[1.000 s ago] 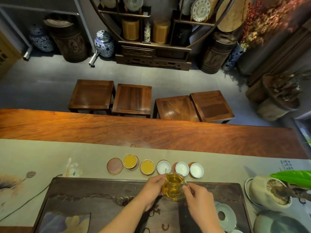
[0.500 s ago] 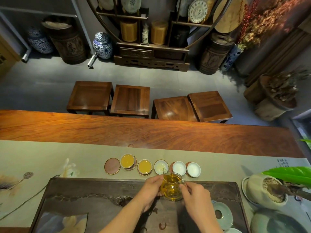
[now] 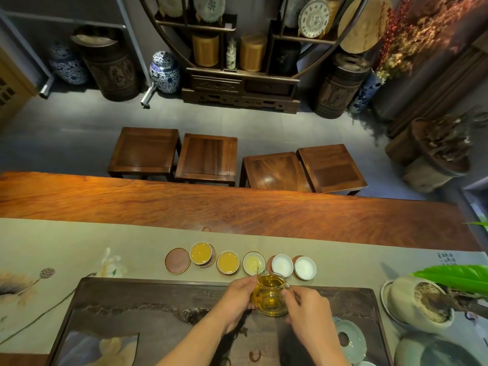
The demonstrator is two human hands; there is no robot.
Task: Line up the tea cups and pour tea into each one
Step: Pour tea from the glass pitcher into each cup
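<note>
A row of small white tea cups on coasters stands on the beige runner [image 3: 79,244]. The two left cups [image 3: 201,253] [image 3: 228,261] hold amber tea. The third cup [image 3: 253,262] has a little pale tea in it. The two right cups [image 3: 282,264] [image 3: 305,267] look white inside. An empty coaster [image 3: 177,261] lies at the row's left end. A glass pitcher [image 3: 270,295] of amber tea is tilted with its spout over the third cup. My left hand [image 3: 235,299] supports its left side and my right hand [image 3: 307,313] grips its handle.
A dark stone tea tray [image 3: 148,307] lies under my hands. A pale green lidded bowl [image 3: 348,336] sits on its right part. A potted plant [image 3: 420,299] with a green leaf stands to the right. Several wooden stools [image 3: 208,157] stand beyond the long wooden table [image 3: 237,207].
The pitcher has tipped forward over the third cup, which now holds a little tea where it was white before. Both hands stay on the pitcher.
</note>
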